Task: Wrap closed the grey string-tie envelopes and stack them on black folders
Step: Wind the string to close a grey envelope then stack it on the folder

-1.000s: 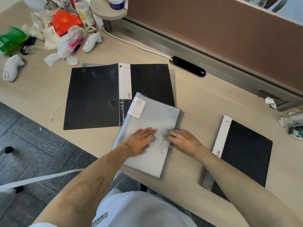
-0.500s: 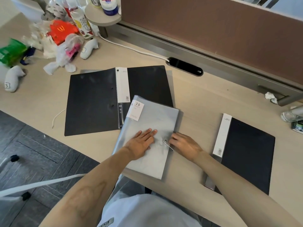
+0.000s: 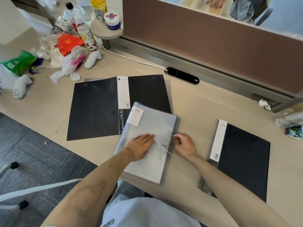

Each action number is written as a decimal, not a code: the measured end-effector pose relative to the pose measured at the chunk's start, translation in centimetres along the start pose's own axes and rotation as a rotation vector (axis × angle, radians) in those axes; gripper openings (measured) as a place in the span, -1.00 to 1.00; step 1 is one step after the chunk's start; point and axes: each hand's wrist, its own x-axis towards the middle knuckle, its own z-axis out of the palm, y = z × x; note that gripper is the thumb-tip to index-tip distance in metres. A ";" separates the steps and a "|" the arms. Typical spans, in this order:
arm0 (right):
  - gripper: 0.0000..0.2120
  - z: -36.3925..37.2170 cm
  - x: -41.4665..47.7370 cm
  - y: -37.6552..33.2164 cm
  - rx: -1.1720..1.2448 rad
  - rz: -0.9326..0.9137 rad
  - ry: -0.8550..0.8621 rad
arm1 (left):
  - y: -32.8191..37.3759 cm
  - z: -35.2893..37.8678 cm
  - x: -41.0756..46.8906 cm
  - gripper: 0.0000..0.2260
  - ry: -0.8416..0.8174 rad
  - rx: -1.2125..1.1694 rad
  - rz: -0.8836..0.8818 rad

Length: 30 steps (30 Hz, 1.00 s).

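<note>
Two black folders point(image 3: 93, 108) on beige desk point(image 3: 196, 108); left hand point(image 3: 141, 146) flat on grey envelope point(image 3: 152, 128); right hand point(image 3: 185, 145) loosely curled, empty.

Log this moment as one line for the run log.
left hand flat on grey envelope | right hand at its edge | string loose

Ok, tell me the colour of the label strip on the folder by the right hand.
White, on the black folder, clearest in the head view.

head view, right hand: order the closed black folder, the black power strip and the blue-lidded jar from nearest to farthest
From the right hand:
1. Closed black folder, just to its right on the desk.
2. Black power strip, farther back by the divider.
3. Blue-lidded jar, far back left on the round shelf.
</note>
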 end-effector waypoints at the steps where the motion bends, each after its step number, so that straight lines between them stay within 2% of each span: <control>1: -0.66 0.0 0.1 -0.1 0.042 0.058 0.018 | -0.1 -0.3 0.0 -0.49 0.038 -0.011 -0.033; 3: -0.62 0.0 0.3 -0.6 0.128 0.152 0.017 | -0.3 -0.7 -0.4 -0.48 0.118 -0.066 -0.181; 7: -0.58 0.1 -0.4 -2.2 0.261 0.257 0.012 | -0.7 -1.7 -1.3 -0.51 0.184 -0.259 -0.586; 12: -0.54 0.7 -1.2 -3.6 0.404 0.337 0.049 | -1.2 -3.2 -0.9 -0.54 0.250 -0.643 -0.848; 14: -0.54 0.8 -1.3 -3.9 0.463 0.389 0.076 | -2.5 -3.2 -1.0 -0.49 0.314 -0.775 -0.889; 17: -0.59 0.5 -1.2 -3.6 0.591 0.447 0.143 | -4.3 -3.8 -0.8 -0.39 0.409 -1.098 -0.840; 18: -0.63 0.3 -1.2 -3.3 0.633 0.471 0.171 | -4.6 -4.3 -0.6 -0.40 0.412 -1.220 -0.808; 20: -0.69 0.2 -1.1 -2.5 0.733 0.525 0.214 | -4.4 -5.6 -0.1 -0.55 0.363 -1.395 -0.701; 22: -0.67 -0.1 -1.2 -2.0 0.818 0.561 0.253 | -3.8 -7.4 0.3 -0.72 0.307 -1.494 -0.592; 24: -0.66 -0.9 -1.4 -1.9 0.868 0.553 0.310 | -3.1 -9.5 1.1 -0.80 0.256 -1.610 -0.469; 28: -0.54 -4.2 -2.8 -0.7 0.903 0.558 0.437 | -1.4 -12.5 3.7 -0.83 0.106 -1.695 -0.252; 30: -0.54 -6.1 -4.0 0.3 0.891 0.582 0.533 | 0.3 -13.0 5.4 -0.81 0.033 -1.713 -0.188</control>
